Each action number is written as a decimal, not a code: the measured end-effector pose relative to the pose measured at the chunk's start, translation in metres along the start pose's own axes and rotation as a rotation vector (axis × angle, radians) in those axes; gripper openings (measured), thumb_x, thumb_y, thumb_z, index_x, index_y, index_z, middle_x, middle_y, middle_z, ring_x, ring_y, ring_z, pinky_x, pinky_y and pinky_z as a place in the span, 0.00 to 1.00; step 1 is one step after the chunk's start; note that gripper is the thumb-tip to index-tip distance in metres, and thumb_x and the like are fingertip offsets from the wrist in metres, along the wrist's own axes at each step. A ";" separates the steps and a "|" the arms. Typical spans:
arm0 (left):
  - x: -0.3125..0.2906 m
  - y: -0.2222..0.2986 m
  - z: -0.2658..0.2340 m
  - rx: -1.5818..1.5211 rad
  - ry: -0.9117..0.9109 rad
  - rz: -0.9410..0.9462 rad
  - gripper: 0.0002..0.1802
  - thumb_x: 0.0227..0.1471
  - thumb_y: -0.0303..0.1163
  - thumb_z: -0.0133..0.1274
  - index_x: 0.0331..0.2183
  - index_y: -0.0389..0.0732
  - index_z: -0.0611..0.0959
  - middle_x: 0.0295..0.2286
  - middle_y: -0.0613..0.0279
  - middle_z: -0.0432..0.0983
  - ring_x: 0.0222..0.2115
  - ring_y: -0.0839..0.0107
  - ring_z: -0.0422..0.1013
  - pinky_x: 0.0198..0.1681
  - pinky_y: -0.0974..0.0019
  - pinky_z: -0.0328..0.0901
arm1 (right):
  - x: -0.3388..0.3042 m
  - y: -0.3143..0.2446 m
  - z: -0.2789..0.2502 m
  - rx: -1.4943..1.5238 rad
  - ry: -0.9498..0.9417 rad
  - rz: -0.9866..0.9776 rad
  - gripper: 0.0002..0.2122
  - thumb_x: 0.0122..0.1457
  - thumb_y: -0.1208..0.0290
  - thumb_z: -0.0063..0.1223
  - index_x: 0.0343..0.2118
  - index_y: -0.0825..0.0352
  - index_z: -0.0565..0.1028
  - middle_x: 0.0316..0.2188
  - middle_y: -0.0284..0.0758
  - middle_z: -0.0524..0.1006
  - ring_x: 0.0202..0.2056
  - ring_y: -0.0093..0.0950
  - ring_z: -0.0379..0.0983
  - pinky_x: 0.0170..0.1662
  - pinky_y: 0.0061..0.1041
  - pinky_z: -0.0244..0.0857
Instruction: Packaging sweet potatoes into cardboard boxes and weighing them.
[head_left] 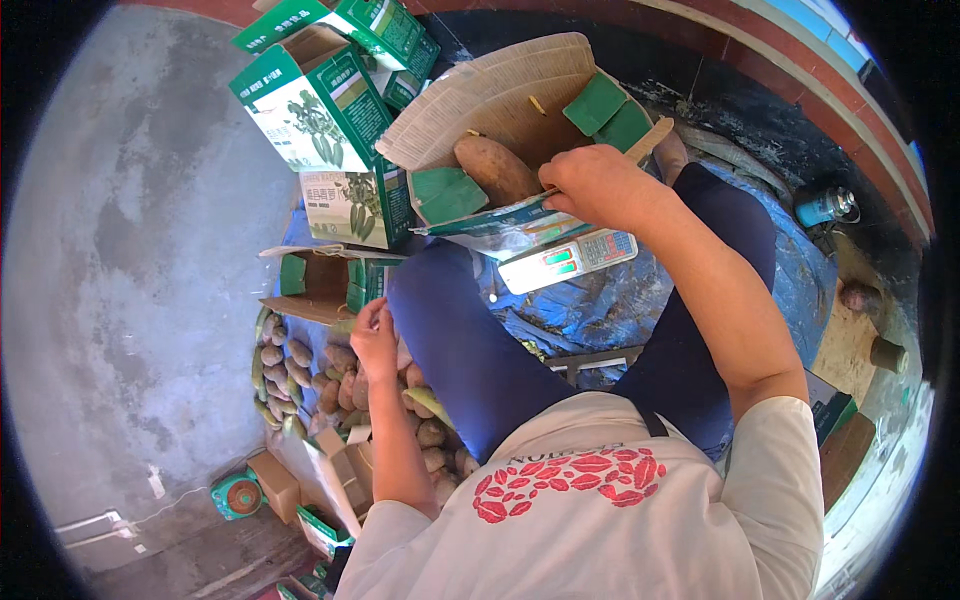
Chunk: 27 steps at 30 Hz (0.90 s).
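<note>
In front of me an open green and white cardboard box (515, 225) stands with its flaps spread, by a white digital scale (567, 262) with lit green displays. A large brown sweet potato (494, 170) lies in the box, the rest of its inside partly hidden by the near wall. My right hand (605, 188) is closed on the box's near rim, fingertips pinching the edge beside the sweet potato. Beside my left knee, my left hand (374, 343) hangs with curled fingers above a pile of sweet potatoes (350, 388). Whether it holds anything small is hidden.
Green and white cartons (318, 110) are stacked at the far left, with a smaller open carton (325, 285) nearer. Long green radishes (262, 372) edge the pile. Blue tarp (610, 310) covers the floor. A blue canister (822, 207) stands right; a teal round device (238, 495) sits lower left.
</note>
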<state>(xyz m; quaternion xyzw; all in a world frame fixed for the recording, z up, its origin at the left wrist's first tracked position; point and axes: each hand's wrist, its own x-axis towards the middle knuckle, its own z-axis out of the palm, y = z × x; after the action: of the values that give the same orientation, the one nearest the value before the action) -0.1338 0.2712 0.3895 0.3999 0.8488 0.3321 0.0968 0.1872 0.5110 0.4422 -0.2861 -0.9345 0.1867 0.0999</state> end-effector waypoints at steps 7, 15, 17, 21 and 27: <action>0.018 0.045 -0.004 -0.113 0.059 0.103 0.11 0.50 0.25 0.51 0.37 0.35 0.81 0.33 0.58 0.78 0.33 0.69 0.72 0.39 0.68 0.65 | 0.000 0.001 0.001 0.077 0.078 -0.019 0.11 0.50 0.62 0.57 0.28 0.66 0.74 0.26 0.38 0.75 0.32 0.39 0.73 0.36 0.37 0.66; 0.040 0.085 0.003 -0.179 0.023 0.248 0.11 0.50 0.26 0.52 0.38 0.36 0.80 0.36 0.59 0.77 0.38 0.69 0.71 0.44 0.66 0.63 | -0.002 -0.001 -0.004 0.076 0.094 -0.023 0.12 0.52 0.60 0.54 0.28 0.66 0.74 0.25 0.38 0.75 0.31 0.40 0.73 0.35 0.37 0.65; 0.042 0.093 0.005 -0.176 0.015 0.243 0.11 0.50 0.26 0.52 0.38 0.36 0.80 0.36 0.60 0.77 0.38 0.69 0.71 0.45 0.66 0.63 | -0.002 -0.001 -0.005 0.097 0.119 -0.035 0.13 0.53 0.59 0.53 0.27 0.66 0.74 0.25 0.39 0.74 0.31 0.40 0.72 0.34 0.38 0.65; 0.044 0.087 0.005 -0.169 0.039 0.238 0.11 0.50 0.26 0.52 0.38 0.36 0.80 0.36 0.59 0.77 0.38 0.69 0.71 0.45 0.67 0.62 | -0.002 -0.002 -0.008 0.135 0.146 -0.050 0.13 0.53 0.60 0.53 0.27 0.66 0.74 0.24 0.39 0.74 0.31 0.40 0.72 0.34 0.38 0.65; 0.036 -0.011 0.009 0.012 0.084 0.095 0.12 0.48 0.30 0.53 0.36 0.36 0.81 0.33 0.54 0.77 0.34 0.63 0.73 0.40 0.65 0.66 | -0.005 -0.005 -0.014 0.128 0.198 -0.044 0.15 0.56 0.58 0.50 0.24 0.66 0.73 0.24 0.40 0.76 0.31 0.41 0.73 0.35 0.38 0.66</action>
<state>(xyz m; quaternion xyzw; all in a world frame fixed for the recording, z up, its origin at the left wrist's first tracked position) -0.1606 0.2977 0.3790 0.4261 0.8341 0.3478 0.0428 0.1929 0.5090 0.4567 -0.2757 -0.9123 0.2146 0.2138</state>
